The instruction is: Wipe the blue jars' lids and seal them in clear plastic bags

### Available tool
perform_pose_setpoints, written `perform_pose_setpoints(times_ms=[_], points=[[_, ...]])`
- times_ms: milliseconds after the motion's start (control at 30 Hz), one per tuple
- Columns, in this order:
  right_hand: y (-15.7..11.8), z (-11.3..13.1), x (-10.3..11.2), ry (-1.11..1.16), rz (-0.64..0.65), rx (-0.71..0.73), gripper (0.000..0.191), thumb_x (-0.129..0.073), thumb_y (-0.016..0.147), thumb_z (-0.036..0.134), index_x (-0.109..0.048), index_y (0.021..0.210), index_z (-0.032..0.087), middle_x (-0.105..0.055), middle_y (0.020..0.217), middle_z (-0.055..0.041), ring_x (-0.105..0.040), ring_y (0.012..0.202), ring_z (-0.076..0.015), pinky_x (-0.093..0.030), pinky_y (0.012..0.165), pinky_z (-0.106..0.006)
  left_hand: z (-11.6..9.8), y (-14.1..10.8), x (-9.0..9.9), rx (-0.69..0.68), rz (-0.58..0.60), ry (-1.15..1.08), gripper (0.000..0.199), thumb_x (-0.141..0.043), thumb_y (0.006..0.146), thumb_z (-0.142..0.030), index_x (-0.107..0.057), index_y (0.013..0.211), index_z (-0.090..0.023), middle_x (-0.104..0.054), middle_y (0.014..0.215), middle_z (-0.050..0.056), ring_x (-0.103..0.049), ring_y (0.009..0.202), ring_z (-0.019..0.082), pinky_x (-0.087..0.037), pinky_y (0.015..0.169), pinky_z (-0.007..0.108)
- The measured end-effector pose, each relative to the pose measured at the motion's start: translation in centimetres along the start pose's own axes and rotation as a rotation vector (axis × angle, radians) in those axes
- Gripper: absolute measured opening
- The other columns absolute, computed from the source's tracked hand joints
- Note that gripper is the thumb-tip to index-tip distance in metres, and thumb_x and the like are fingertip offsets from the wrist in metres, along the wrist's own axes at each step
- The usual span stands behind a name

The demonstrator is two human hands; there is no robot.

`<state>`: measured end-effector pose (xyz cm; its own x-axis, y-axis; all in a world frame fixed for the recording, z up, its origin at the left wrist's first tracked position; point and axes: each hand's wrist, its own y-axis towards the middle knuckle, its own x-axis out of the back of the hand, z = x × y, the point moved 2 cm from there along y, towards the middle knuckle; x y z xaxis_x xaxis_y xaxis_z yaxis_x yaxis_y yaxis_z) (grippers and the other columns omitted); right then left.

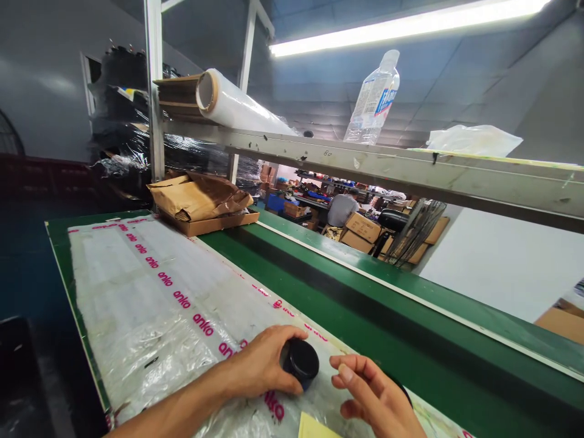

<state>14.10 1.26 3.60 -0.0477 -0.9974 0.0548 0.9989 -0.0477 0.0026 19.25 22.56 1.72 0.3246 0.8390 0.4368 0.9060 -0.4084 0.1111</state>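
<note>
My left hand [269, 360] is wrapped round a small round black container [303, 361], with the thumb at its near side and the fingers at its far side. The container's dark top faces up, above the plastic sheet [159, 316] with pink lettering. Just right of it, apart from the container, is my right hand [371, 392], its fingers curled and the thumb close to the index finger; whether something small is between them I cannot make out. A yellow paper [317, 427] lies at the bottom edge, between the hands. Behind my right hand shows part of a dark curved edge.
A cardboard tray [214, 224] with brown paper [201, 198] stands at the sheet's far end. Beyond the sheet runs a green conveyor [365, 304]. The overhead shelf [319, 152] holds a plastic film roll [241, 103] and a bottle [374, 100]. A person [342, 208] is in the background.
</note>
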Motion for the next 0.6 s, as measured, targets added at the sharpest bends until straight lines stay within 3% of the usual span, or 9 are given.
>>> perform_pose_setpoints(times_ms=[167, 300, 400, 467, 600], points=[[0.3, -0.8, -0.2, -0.035, -0.008, 0.008, 0.057, -0.081, 0.065, 0.073, -0.074, 0.088, 0.022, -0.071, 0.094, -0.0067, -0.061, 0.082, -0.0243, -0.053, 0.064, -0.03, 0.3, 0.1, -0.4, 0.004, 0.01, 0.039, 0.08, -0.089, 0.058, -0.024, -0.059, 0.131, -0.026, -0.06, 0.13, 0.006, -0.054, 0.122, 0.029, -0.043, 0.106, 0.043], [0.3, -1.4, -0.4, -0.061, 0.002, 0.025, 0.06, -0.078, 0.065, 0.077, -0.074, 0.089, 0.023, -0.072, 0.103, -0.0078, -0.063, 0.092, -0.0278, -0.053, 0.068, -0.032, 0.3, 0.0, -0.4, -0.006, -0.006, 0.014, 0.087, -0.092, 0.055, -0.027, -0.056, 0.134, -0.025, -0.058, 0.135, 0.007, -0.05, 0.128, 0.031, -0.039, 0.11, 0.044], [0.3, -1.4, -0.5, -0.08, 0.023, 0.066, 0.059, -0.077, 0.066, 0.079, -0.074, 0.085, 0.023, -0.071, 0.116, -0.0091, -0.062, 0.109, -0.032, -0.052, 0.086, -0.036, 0.0, -0.2, -0.5, -0.061, 0.085, -0.083, 0.074, -0.078, 0.066, -0.019, -0.051, 0.134, -0.028, -0.065, 0.122, 0.004, -0.06, 0.113, 0.026, -0.047, 0.099, 0.04], [0.2, -1.3, -0.8, -0.055, 0.046, 0.089, 0.056, -0.079, 0.068, 0.076, -0.073, 0.087, 0.024, -0.069, 0.126, -0.0104, -0.057, 0.123, -0.0338, -0.048, 0.098, -0.039, -0.2, -0.2, -0.7, -0.136, 0.127, -0.05, 0.068, -0.075, 0.067, -0.018, -0.054, 0.13, -0.029, -0.063, 0.124, 0.003, -0.059, 0.113, 0.026, -0.047, 0.1, 0.039], [0.1, -1.0, -1.2, 0.006, 0.101, 0.087, 0.054, -0.081, 0.069, 0.072, -0.072, 0.09, 0.023, -0.069, 0.127, -0.0133, -0.057, 0.126, -0.0348, -0.049, 0.101, -0.041, -0.2, 0.1, -1.5, -0.183, -0.012, 0.17, 0.09, -0.093, 0.05, -0.037, -0.057, 0.131, -0.028, -0.05, 0.137, 0.008, -0.045, 0.128, 0.036, -0.038, 0.11, 0.05]])
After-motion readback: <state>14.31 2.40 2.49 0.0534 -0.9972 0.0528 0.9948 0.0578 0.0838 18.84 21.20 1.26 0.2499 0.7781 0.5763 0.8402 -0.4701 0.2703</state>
